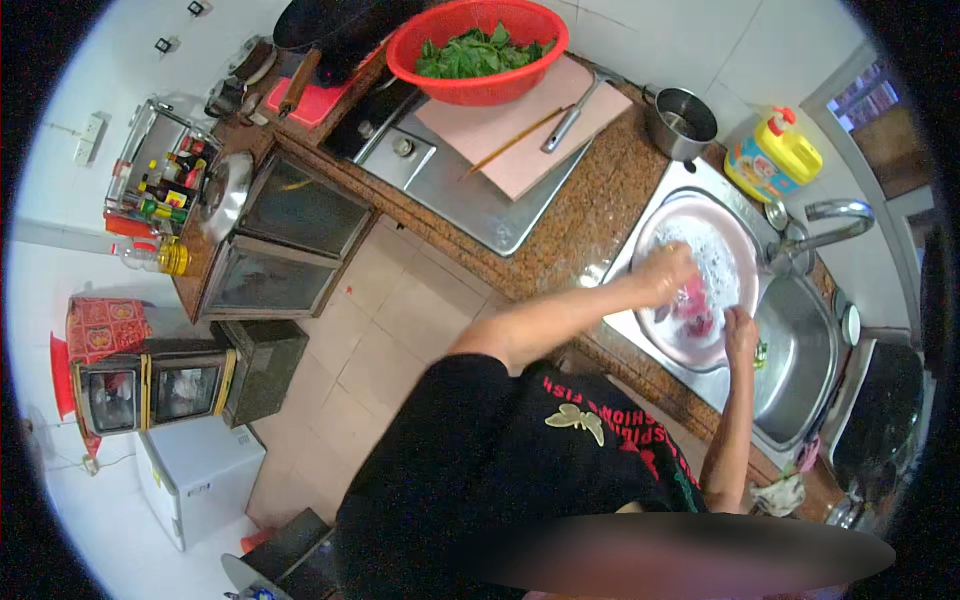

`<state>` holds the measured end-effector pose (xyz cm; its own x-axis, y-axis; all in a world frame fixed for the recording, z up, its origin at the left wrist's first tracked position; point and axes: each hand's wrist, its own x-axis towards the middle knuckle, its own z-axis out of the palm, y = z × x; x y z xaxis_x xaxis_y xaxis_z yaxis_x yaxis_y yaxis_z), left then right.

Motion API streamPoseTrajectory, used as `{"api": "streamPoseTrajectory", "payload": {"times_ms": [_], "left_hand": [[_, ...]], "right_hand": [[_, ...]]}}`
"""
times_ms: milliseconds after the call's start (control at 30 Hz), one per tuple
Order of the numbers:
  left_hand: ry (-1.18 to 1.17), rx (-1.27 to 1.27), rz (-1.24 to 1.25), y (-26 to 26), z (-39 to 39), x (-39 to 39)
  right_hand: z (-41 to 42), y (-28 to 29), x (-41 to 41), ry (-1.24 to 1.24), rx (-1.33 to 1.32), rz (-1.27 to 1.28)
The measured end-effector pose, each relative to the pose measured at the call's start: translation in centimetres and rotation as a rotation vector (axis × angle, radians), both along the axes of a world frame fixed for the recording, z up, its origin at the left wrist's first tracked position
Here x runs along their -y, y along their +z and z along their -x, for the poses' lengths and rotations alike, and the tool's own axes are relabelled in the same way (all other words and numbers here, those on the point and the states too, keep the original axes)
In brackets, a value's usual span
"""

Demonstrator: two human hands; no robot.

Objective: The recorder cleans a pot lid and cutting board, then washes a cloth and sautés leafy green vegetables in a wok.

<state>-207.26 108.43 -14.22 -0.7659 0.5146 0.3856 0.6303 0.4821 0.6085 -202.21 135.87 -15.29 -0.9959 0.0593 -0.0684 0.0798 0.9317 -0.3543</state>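
A pale pink basin (752,255) of soapy water sits in the left bowl of a stainless steel double sink (799,360). My left hand (667,274) is over the basin, its fingers closed around part of a pink-red cloth or similar soft item (694,304) in the suds; what exactly it is, I cannot tell. At the basin's near right rim is my right hand (740,330), fingers curled at the rim; whether it grips the rim is not clear. The chrome faucet (840,217) stands behind, between the two bowls.
A yellow detergent jug (772,157) and a steel pot (681,124) stand behind the sink. Left of it, a pink board (517,150) on the cooktop holds a metal-handled utensil (574,112), chopsticks (517,142) and a red colander (480,90) of leafy greens. A wok (337,37) lies beyond.
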Motion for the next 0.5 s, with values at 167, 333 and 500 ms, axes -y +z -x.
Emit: {"api": "streamPoseTrajectory", "payload": {"times_ms": [167,333,500], "left_hand": [[0.129,0.985,-0.398,4.7,-1.3,12.1],[0.617,0.292,0.342,5.1,-3.0,28.3],[0.642,0.536,-0.29,9.8,-3.1,29.8]], "right_hand": [[-6.9,1.7,0.4,-0.251,0.002,0.36],[-8.2,3.0,-1.2,0.249,0.033,0.068],[-8.1,14.7,2.1,0.223,-0.089,0.785]]}}
